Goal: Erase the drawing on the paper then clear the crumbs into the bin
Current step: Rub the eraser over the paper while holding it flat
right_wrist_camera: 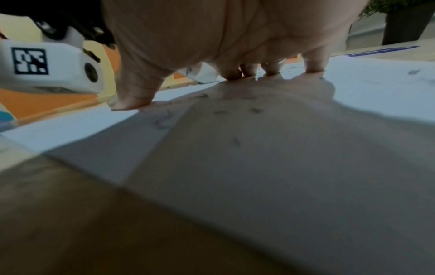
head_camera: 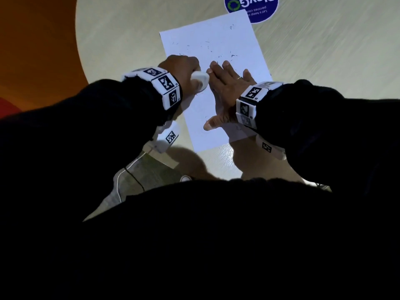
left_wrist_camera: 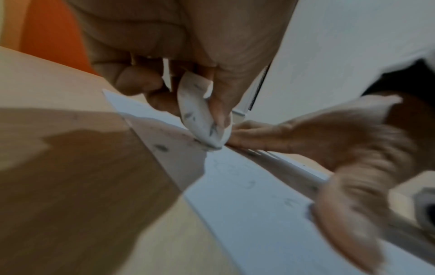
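A white sheet of paper [head_camera: 213, 68] lies tilted on the pale round table [head_camera: 121, 40], filling the upper middle of the head view. The left hand [head_camera: 179, 66] has its grip closed round a white eraser [head_camera: 200, 80]; in the left wrist view the thumb and fingers [left_wrist_camera: 221, 104] pinch the eraser [left_wrist_camera: 202, 119] with its lower tip touching the paper [left_wrist_camera: 247, 195]. The eraser face carries dark smudges. The right hand [head_camera: 227, 89] lies flat on the sheet just right of the eraser, fingers straight and spread, gripping nothing, thumb pointing toward the lower edge of the paper. A ring shows on one finger. In the right wrist view the fingertips [right_wrist_camera: 314, 69] press on the paper [right_wrist_camera: 376, 89], and the hand's shadow covers the sheet below them.

Dark eraser crumbs [head_camera: 232, 55] are scattered over the upper half of the sheet, above both hands; a few more lie under the right palm [right_wrist_camera: 256, 110]. A faint pencil mark [right_wrist_camera: 162, 121] sits beside the thumb. A round blue sticker [head_camera: 251, 7] on the table is partly covered by the paper's top corner. Both wrists wear white bands with black square markers [head_camera: 166, 82]. No bin shows in any view. Orange floor [head_camera: 32, 50] fills the upper left.
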Demonstrator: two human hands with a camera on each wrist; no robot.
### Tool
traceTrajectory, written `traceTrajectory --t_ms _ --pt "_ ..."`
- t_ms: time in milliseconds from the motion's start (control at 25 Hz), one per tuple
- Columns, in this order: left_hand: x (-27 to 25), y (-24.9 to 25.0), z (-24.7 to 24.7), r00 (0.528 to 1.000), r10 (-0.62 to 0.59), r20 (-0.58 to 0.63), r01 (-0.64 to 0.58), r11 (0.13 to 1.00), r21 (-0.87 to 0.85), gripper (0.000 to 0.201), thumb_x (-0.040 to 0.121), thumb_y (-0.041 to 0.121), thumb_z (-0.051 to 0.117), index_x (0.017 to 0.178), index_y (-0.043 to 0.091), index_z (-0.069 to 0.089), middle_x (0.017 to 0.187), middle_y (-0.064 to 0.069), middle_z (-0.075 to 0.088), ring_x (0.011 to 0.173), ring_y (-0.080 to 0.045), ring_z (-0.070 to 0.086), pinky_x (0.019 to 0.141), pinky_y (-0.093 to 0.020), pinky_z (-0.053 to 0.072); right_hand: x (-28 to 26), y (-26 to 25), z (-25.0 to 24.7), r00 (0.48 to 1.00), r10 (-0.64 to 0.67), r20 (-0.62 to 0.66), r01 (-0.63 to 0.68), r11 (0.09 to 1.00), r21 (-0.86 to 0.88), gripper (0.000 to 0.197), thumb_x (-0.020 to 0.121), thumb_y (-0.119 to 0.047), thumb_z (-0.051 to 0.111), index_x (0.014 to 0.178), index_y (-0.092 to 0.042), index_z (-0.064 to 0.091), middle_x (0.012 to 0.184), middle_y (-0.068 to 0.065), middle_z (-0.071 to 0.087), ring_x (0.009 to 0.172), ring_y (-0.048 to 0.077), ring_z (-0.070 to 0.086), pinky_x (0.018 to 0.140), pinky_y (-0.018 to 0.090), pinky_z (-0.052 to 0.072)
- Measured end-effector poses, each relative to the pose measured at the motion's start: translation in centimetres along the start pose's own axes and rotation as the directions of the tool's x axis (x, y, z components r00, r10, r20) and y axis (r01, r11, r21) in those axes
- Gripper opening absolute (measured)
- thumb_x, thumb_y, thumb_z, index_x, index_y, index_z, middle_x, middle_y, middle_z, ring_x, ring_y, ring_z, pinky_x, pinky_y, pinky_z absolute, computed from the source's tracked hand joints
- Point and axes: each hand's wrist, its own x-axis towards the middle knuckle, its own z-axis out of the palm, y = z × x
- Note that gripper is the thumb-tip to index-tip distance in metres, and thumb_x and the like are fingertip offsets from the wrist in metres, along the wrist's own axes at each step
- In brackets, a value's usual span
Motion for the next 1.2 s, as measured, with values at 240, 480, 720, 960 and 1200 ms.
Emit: traceTrajectory --t_ms 240,480,720,960,1200 --pt "-1.9 -0.9 0.8 0.999 -0.015 -0.038 0.013 0.999 -0.044 0.02 0.083 0.036 0.058 0.096 0.022 0.06 0.092 0.001 0.059 0.086 -0.025 0.055 0.072 -0.032 0.042 0.0 0.1 0.3 0.999 0.003 -0.035 -0.003 1.0 0.004 0.133 0.057 -0.079 0.063 0.152 -0.014 -0.003 0.16 0.0 -0.009 0.147 0.024 -0.008 0.114 0.06 0.007" --pt "-2.8 -0.9 0.6 0.99 -0.021 0.138 0.03 0.997 -0.066 0.033 0.069 0.049 0.047 0.091 0.027 0.058 0.084 0.006 0.062 0.08 -0.022 0.058 0.07 -0.035 0.048 -0.2 -0.2 0.2 0.998 0.012 -0.054 -0.013 1.0 -0.01 0.131 0.057 -0.08 0.061 0.152 -0.013 -0.001 0.16 0.002 -0.006 0.147 0.025 -0.006 0.113 0.06 0.009" --pt "-3.0 -1.1 0.8 0.998 0.023 0.066 -0.016 0.994 -0.105 0.016 0.083 0.032 0.061 0.096 0.021 0.059 0.087 0.004 0.06 0.082 -0.02 0.055 0.067 -0.028 0.036 0.5 -1.6 -0.7 0.999 -0.033 0.006 0.033 0.998 -0.055 0.131 0.058 -0.072 0.071 0.152 -0.019 -0.002 0.159 0.008 -0.01 0.146 0.031 -0.008 0.112 0.06 0.01" --pt "-2.5 -1.8 -0.4 1.0 -0.023 0.016 0.025 0.993 -0.113 0.039 0.07 0.046 0.049 0.094 0.017 0.063 0.089 -0.002 0.063 0.083 -0.026 0.058 0.069 -0.032 0.043 0.5 -1.1 0.1 0.999 -0.045 0.012 0.046 0.998 -0.049 0.133 0.054 -0.078 0.067 0.151 -0.025 -0.006 0.159 0.005 -0.014 0.146 0.028 -0.011 0.115 0.057 0.005" --pt "-2.7 -0.3 0.7 1.0 -0.002 -0.005 0.002 0.999 -0.047 0.019 0.085 0.031 0.059 0.101 0.021 0.06 0.09 0.006 0.054 0.085 -0.02 0.051 0.071 -0.028 0.034 0.3 -1.0 -0.3 0.997 -0.044 0.069 0.045 0.999 -0.018 0.132 0.058 -0.076 0.066 0.15 -0.025 -0.013 0.157 0.004 -0.021 0.145 0.025 -0.017 0.116 0.056 0.002"
